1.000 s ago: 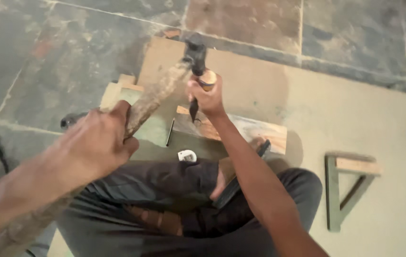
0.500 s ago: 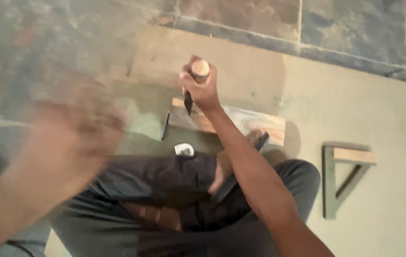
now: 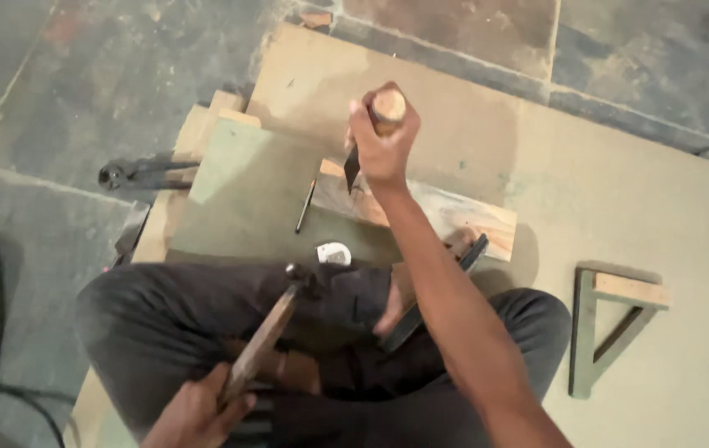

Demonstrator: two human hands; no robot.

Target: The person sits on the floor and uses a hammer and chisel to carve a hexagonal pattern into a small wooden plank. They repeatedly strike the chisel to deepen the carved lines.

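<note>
I see first the big sheet of board [image 3: 620,191] that lies flat on the stone floor [image 3: 80,75] and fills most of the view. On its left part lies a smaller greenish panel [image 3: 246,191], stacked on pale board pieces.

My legs in dark trousers [image 3: 172,323] are folded at the bottom of the view, over the near edge of this panel. Just beyond my knees lies a wooden plank [image 3: 462,220] with a reddish grain, across the board and touching the greenish panel.

To the right, well apart from the plank, a wooden try square [image 3: 608,332] lies flat on the board.

My right hand [image 3: 382,145] is over the left end of the plank. Its fingers are wrapped tightly around the wooden handle of a chisel [image 3: 363,149], which stands nearly upright; the dark blade points down to the plank's end, and the round handle top shows above my fist.

My left hand [image 3: 197,411] is low, near my lap. Its fingers are closed around the wooden handle of a hammer [image 3: 267,336], and the dark head rests near my knee.

On the floor at the left lie dark pincers [image 3: 134,174]. A pencil [image 3: 305,207] lies on the greenish panel just beside the plank, and a small white object [image 3: 334,253] is near my knee; I cannot tell what it is.
</note>
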